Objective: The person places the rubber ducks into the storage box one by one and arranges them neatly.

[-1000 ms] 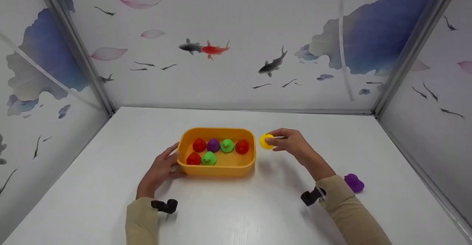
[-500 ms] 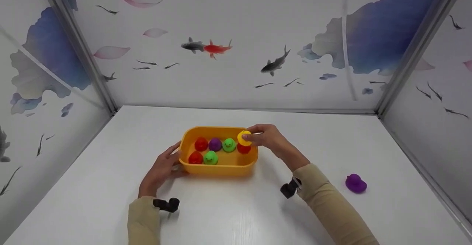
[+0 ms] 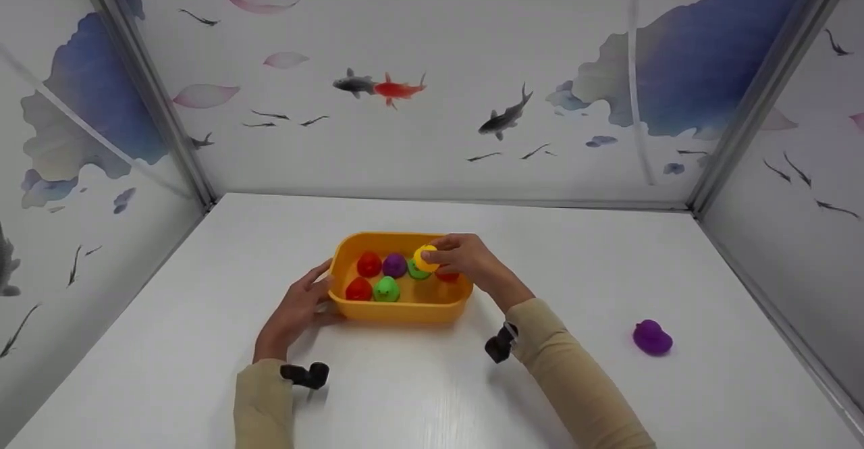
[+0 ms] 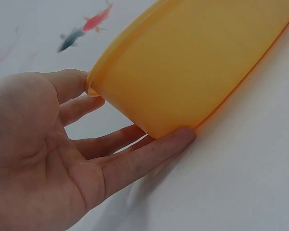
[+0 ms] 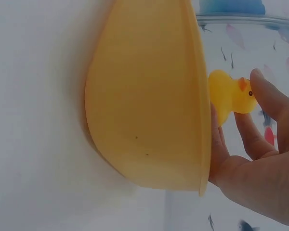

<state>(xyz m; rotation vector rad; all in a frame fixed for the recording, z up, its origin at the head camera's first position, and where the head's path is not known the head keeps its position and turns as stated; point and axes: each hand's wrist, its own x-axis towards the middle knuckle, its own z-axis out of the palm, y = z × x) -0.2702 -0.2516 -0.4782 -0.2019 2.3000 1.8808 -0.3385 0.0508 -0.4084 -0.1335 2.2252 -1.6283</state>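
A yellow rubber duck (image 3: 426, 258) is pinched between the thumb and fingers of my right hand (image 3: 466, 256), above the right part of an orange-yellow plastic tub (image 3: 405, 312). In the right wrist view the duck (image 5: 233, 96) shows beyond the tub's rim, its beak and eye visible. My left hand (image 3: 294, 310) rests against the tub's left end. Its fairly straight fingers touch the rim and lower wall, as the left wrist view shows. Inside the tub are red ducks (image 3: 368, 264), a purple one (image 3: 394, 265) and green ones (image 3: 386, 289); my right hand partly hides two of them.
A purple rubber duck (image 3: 653, 337) lies on the white table (image 3: 405, 381) at the right. White panels (image 3: 432, 159) with painted fish and leaves stand at the back and both sides. A small black camera sits on each wrist.
My right hand has carried the yellow duck leftward from beside the tub, past its right rim, to above the ducks inside. The left hand has stayed at the tub's left end.
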